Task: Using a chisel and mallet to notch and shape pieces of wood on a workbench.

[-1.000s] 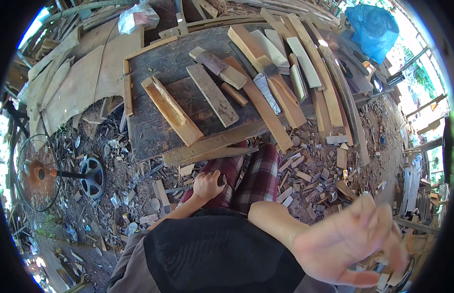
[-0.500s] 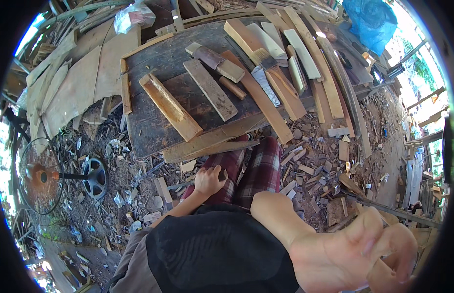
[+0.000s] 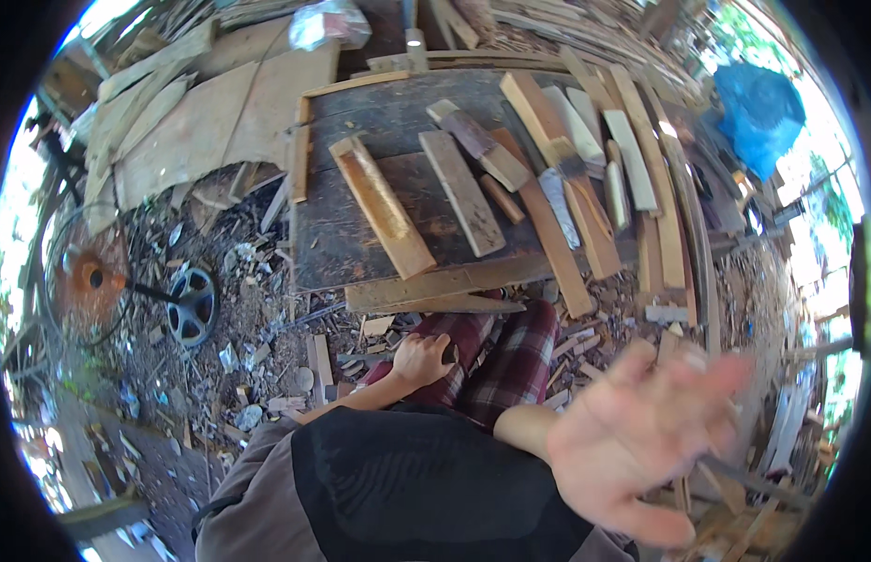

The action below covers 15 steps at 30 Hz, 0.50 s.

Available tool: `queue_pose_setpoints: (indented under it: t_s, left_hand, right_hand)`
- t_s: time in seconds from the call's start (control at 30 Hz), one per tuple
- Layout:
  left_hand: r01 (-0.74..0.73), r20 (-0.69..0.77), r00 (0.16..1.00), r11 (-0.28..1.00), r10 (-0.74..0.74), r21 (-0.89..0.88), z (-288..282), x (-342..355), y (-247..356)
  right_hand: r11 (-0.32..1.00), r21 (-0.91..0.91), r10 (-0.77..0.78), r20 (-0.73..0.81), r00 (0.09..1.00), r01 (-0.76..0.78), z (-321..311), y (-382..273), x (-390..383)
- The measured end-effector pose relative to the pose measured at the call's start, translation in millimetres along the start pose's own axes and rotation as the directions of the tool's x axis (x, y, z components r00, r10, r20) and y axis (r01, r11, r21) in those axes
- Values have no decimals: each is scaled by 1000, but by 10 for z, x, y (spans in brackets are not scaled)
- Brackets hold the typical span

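Note:
My left hand (image 3: 421,363) rests on my thigh in plaid trousers, its fingers wrapped round a tool with a dark, rounded handle end (image 3: 450,353); most of the tool is hidden. Raised close at the right, my right hand (image 3: 632,440) has its fingers spread and blurred, with nothing seen in it. In front of me, a hollowed wooden block (image 3: 383,208) lies on the dark worktable (image 3: 332,248). Beside it are a greyish wooden block (image 3: 461,192), a block with a dark band round it (image 3: 477,143) and a short wooden stick (image 3: 502,199).
Planks (image 3: 655,178) and a brush (image 3: 571,166) lie on the table's right side. A blue plastic sheet (image 3: 759,112) hangs at the far right. At the left stands a fan (image 3: 96,278) with a round base. Wood scraps (image 3: 295,375) litter the ground.
My right hand has moved inward and up from the lower right, its curled fingers now spread. The left hand keeps its grip on my thigh. The whole view has shifted.

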State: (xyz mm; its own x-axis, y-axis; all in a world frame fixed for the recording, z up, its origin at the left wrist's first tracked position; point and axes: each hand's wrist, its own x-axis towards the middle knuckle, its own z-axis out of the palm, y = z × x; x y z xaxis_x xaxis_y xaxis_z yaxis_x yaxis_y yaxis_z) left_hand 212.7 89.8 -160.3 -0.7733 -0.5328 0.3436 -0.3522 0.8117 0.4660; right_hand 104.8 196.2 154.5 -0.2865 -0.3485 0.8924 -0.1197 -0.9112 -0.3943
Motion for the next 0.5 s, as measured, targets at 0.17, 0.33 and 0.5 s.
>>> queue_pose_setpoints:
  t_s: [0.17, 0.33, 0.5]
  left_hand:
    - [17, 177, 984, 999, -10, -39, -33, 2, 12]
    - [3, 179, 984, 998, 7, -55, 55, -22, 0]
    - [-10, 219, 976, 1000, 9, 0, 19, -10, 7]
  right_hand:
    - [723, -316, 613, -117, 781, -614, 206, 483, -192]
    - [85, -977, 641, -98, 762, -197, 61, 1499, -750]
    - [-138, -979, 783, -202, 588, -152, 17, 1851, -764]
